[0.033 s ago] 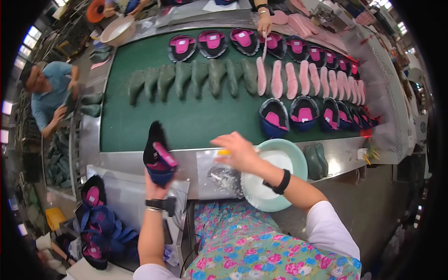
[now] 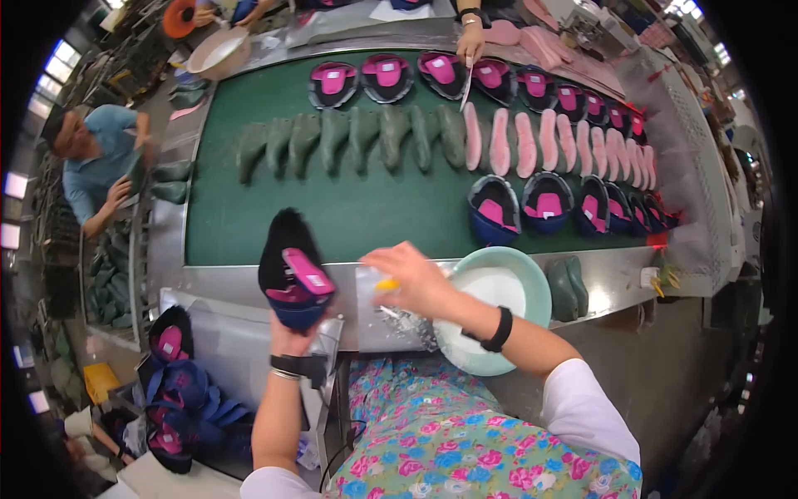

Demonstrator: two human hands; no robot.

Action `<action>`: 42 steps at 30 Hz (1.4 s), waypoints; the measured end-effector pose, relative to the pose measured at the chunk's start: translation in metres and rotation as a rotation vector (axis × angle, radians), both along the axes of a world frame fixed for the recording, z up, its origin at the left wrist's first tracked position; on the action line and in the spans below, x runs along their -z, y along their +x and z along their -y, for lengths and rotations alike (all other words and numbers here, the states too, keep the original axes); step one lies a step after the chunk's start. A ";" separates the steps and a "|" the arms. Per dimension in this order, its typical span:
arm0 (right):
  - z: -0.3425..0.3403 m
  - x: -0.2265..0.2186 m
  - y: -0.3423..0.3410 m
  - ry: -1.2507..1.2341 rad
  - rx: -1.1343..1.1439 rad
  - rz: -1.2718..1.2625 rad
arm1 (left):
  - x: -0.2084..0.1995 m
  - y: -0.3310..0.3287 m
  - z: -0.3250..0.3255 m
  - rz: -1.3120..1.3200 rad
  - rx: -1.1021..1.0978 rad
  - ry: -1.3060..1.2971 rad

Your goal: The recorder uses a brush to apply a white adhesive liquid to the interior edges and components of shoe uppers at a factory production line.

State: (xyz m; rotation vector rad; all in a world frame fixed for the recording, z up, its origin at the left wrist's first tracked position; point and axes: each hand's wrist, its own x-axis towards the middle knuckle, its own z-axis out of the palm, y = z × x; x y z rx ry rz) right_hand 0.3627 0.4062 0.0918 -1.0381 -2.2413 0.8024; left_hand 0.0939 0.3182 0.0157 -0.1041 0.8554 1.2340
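My left hand (image 2: 291, 339) grips a shoe upper (image 2: 281, 258) by its dark blue toe, its opening facing up. The upper has a black fuzzy lining and a bright pink insole. My right hand (image 2: 422, 284) is curled in mid-air over the table edge, left of a pale green basin (image 2: 539, 291) of white paste. A small yellow handle end (image 2: 387, 285) shows at its fingers; the rest of that tool is hidden or blurred. Below the hand, the metal edge carries white smears.
Across the green belt (image 2: 241, 220) lie dark green shoe lasts (image 2: 394, 137), pink insoles (image 2: 499, 141) and more uppers (image 2: 546, 202). A co-worker's hand (image 2: 470, 40) holds a thin white tool at the far side. Uppers (image 2: 179, 378) are piled at my left. Another person (image 2: 108, 158) stands at far left.
The upper in my left hand has shifted slightly right and tilted. My right hand has moved slightly left and up. The whole view has shifted a little.
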 end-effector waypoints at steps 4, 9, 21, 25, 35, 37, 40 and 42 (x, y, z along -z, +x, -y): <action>0.048 -0.050 -0.047 -0.080 -0.226 -0.150 | -0.047 0.043 0.041 0.269 -0.060 0.064; 0.074 -0.081 -0.021 -0.192 -0.240 -0.192 | -0.074 0.037 0.087 -0.439 0.153 0.277; 0.100 -0.098 0.065 -0.578 -0.218 -0.149 | -0.083 0.056 0.183 -1.155 0.382 0.412; 0.089 0.020 0.153 -0.462 0.351 -0.317 | -0.088 0.069 0.209 -1.118 0.642 0.438; 0.154 0.147 0.204 -0.385 0.714 -0.042 | -0.115 0.103 0.209 -0.953 0.845 0.139; 0.153 0.155 0.208 -0.376 0.707 -0.030 | -0.103 0.088 0.212 -0.873 0.764 0.298; 0.151 0.135 0.219 -0.354 0.757 -0.050 | -0.080 0.082 0.198 -0.907 0.833 0.177; 0.143 0.085 0.219 -0.392 0.759 -0.140 | -0.058 0.098 0.187 -0.746 0.647 0.152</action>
